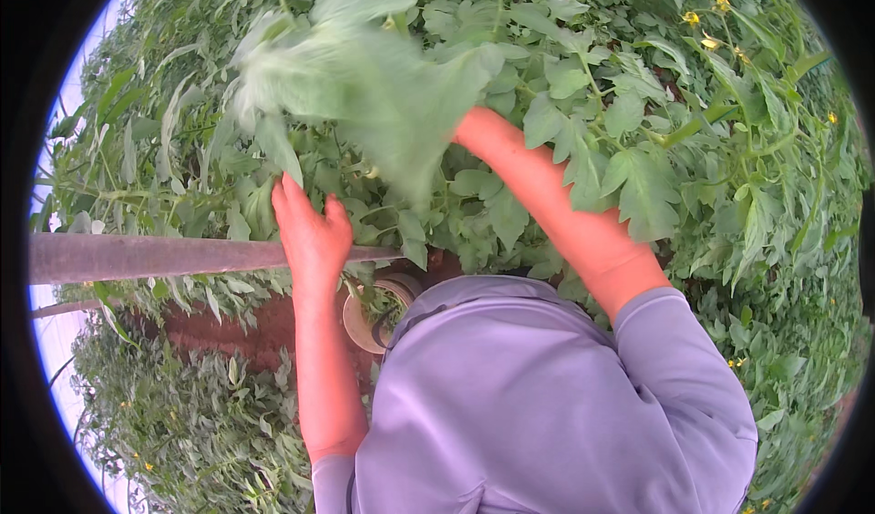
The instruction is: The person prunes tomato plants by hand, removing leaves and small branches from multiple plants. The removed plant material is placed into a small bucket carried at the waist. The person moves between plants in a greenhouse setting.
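Note:
Tomato plants with lobed green leaves fill most of the head view. My left hand reaches among them at the centre left, in front of a pole, its thumb apart from the fingers. Leaf tips cover part of its fingertips, and whether it pinches anything is hard to tell. My right forearm extends up into the foliage. The right hand itself is hidden behind large, motion-blurred leaves, so its grip cannot be seen.
A thick grey pole runs from the left edge to behind my left hand. Near my waist stands a round bucket with green plant pieces inside. Reddish soil shows between the rows. Yellow flowers dot the plants at the upper right.

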The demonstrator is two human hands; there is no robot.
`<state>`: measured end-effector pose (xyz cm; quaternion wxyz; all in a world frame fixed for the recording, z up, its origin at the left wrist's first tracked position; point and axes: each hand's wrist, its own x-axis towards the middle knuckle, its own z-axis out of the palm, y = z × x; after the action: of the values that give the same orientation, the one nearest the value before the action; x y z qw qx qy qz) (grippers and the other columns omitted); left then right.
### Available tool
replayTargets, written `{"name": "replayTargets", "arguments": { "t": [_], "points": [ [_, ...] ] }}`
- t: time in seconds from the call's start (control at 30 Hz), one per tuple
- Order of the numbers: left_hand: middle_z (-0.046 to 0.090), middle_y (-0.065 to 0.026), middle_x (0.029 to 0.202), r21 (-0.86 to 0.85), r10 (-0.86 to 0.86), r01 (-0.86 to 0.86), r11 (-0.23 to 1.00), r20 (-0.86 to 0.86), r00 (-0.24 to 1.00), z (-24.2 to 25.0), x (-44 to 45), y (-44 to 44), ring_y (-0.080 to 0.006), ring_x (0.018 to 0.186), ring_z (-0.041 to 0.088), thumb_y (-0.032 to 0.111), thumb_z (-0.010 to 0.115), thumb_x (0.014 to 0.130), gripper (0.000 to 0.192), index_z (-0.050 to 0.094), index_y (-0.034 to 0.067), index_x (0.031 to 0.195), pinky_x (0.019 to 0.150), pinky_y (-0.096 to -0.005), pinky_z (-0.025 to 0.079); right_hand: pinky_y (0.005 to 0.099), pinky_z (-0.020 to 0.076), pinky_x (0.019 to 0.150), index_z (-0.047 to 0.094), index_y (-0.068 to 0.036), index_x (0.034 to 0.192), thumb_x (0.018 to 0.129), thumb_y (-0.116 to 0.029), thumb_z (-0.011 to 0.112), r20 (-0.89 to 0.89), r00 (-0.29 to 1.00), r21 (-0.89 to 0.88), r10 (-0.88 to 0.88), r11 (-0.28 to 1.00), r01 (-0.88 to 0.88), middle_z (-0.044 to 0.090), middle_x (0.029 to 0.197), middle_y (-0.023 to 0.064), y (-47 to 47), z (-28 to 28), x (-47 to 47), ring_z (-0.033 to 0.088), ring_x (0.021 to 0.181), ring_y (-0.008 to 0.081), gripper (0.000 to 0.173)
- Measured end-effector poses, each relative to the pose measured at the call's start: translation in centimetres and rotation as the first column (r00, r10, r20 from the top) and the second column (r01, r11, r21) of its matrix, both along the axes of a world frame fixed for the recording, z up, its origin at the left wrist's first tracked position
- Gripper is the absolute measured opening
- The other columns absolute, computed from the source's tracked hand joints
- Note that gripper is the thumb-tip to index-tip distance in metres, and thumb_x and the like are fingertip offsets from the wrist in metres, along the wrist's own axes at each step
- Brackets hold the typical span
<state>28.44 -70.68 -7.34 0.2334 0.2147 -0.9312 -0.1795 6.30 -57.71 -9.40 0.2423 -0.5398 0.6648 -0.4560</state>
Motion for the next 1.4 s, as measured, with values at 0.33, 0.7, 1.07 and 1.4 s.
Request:
{"name": "replayTargets", "arguments": {
  "t": [0.33,0.7,1.07,1.4],
  "points": [
    [0.064,-0.0306,0.127,0.333,-0.006,-0.046,0.942,0.156,0.988,1.5,-2.3,-2.2,-0.0446,0.119,0.062,0.021,0.065,0.096,0.051,0.052,-0.003,0.139,0.101,-0.0481,0.049,0.0345,0.0542,0.071,0.074,-0.005,0.111,0.090,-0.031,0.068,0.008,0.985,0.250,0.174,0.953,-0.170,0.076,0.092,0.0054,-1.3,-1.1,-2.0,0.067,0.077,0.0168,0.034],
    [0.069,-0.0271,0.103,0.009,-0.402,0.402,0.916,0.000,0.916,7.6,2.2,4.2,-0.0448,0.096,0.068,0.014,0.070,0.091,0.036,0.065,-0.002,0.122,0.086,-0.0495,0.055,0.0425,0.0536,0.097,0.060,-0.003,0.137,0.083,-0.040,0.075,-0.142,0.973,0.033,0.180,0.984,-0.177,0.069,0.127,0.0210,-2.2,-4.0,1.8,0.069,0.112,0.0325,0.067],
    [0.058,-0.0215,0.124,0.009,-0.064,0.088,0.996,-0.615,0.786,12.3,-6.1,1.8,-0.0295,0.095,0.066,0.010,0.076,0.088,0.047,0.052,-0.004,0.125,0.084,-0.0376,0.055,0.0482,0.0531,0.095,0.063,0.000,0.128,0.092,-0.021,0.063,-0.205,0.975,0.190,0.086,0.981,-0.047,0.071,0.115,0.0226,2.2,8.5,9.3,0.068,0.110,0.0404,0.042],
    [0.068,-0.0185,0.117,0.430,-0.188,0.393,0.813,-0.445,0.876,10.4,-12.3,-3.1,-0.0283,0.101,0.065,0.029,0.082,0.081,0.059,0.057,-0.002,0.125,0.088,-0.0381,0.053,0.0413,0.0588,0.081,0.068,-0.002,0.115,0.090,0.000,0.059,-0.478,0.847,-0.227,-0.232,0.964,0.136,0.072,0.104,0.0150,9.0,19.3,9.7,0.072,0.093,0.0333,0.027]
  ]
}}
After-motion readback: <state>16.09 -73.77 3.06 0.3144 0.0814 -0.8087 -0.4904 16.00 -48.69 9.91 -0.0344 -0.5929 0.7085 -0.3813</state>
